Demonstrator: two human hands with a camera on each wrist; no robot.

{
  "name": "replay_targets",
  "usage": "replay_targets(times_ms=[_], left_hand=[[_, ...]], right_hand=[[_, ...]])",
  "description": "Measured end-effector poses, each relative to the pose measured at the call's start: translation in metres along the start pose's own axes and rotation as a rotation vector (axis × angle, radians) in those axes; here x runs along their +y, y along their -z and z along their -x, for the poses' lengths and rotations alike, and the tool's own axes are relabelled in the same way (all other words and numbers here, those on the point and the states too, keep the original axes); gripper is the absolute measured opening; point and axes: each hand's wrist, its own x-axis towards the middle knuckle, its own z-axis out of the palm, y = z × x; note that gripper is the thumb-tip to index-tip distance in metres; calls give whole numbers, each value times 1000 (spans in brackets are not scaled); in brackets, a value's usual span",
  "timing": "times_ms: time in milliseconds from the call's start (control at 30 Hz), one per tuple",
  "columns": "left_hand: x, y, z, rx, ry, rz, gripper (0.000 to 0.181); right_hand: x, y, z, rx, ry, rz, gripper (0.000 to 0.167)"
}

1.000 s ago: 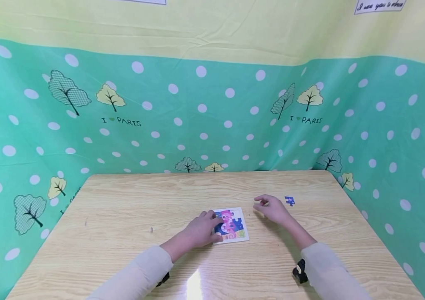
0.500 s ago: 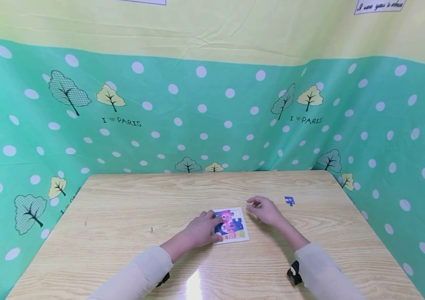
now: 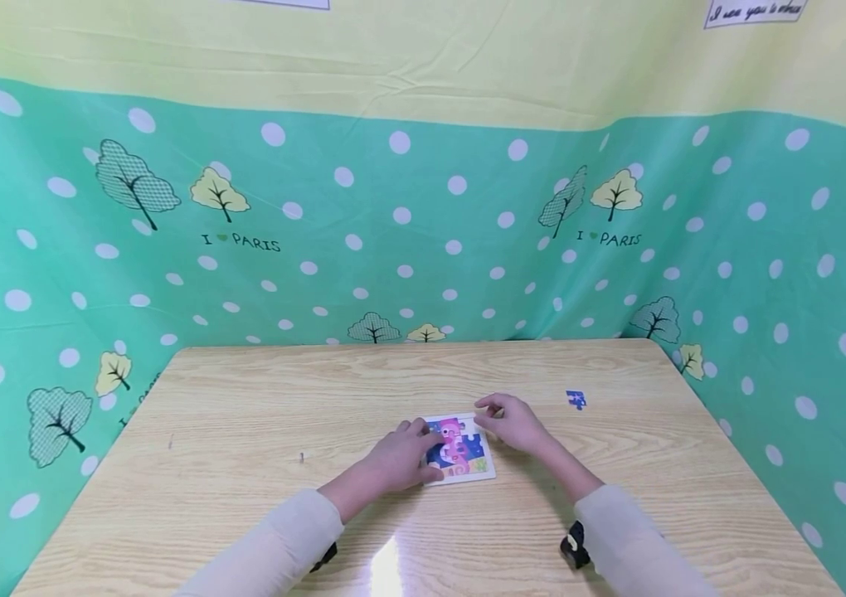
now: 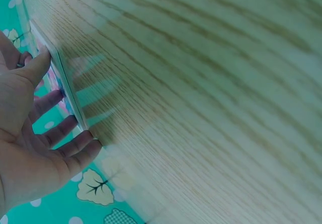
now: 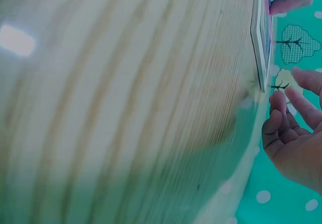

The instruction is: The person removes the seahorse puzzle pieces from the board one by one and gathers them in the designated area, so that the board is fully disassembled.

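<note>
Left hand (image 3: 396, 458) rests on left side of puzzle (image 3: 473, 452), grip relaxed. Right hand (image 3: 511, 421) at its far right corner; grip contents cannot be told. Piece (image 3: 576, 400) lies farther right.

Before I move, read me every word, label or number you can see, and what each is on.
"I (heart) PARIS": twice on the green curtain, facing the camera.
"you": handwriting on the right-hand label; other words unclear.
Small print at the curtain's lower left: partly hidden, unreadable.
Left-hand label: cut off, no text showing.
Puzzle: nothing readable.
</note>
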Motion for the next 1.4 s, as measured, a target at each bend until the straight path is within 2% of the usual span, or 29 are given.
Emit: replay_targets(times_ms=[200, 533, 1100, 1400], left_hand=[[0, 0, 0, 3, -5, 2, 59], [-1, 0, 0, 1, -20, 6, 59], [-1, 2, 0, 16, -30, -5, 59], [-1, 2, 1, 16, -38, -9, 59]], right_hand=[[-3, -6, -1, -31, -12, -21, 30], [-7, -16, -4, -64, 32, 15, 27], [-12, -26, -12, -80, 41, 27, 25], [-16, -29, -13, -93, 42, 44, 19]])
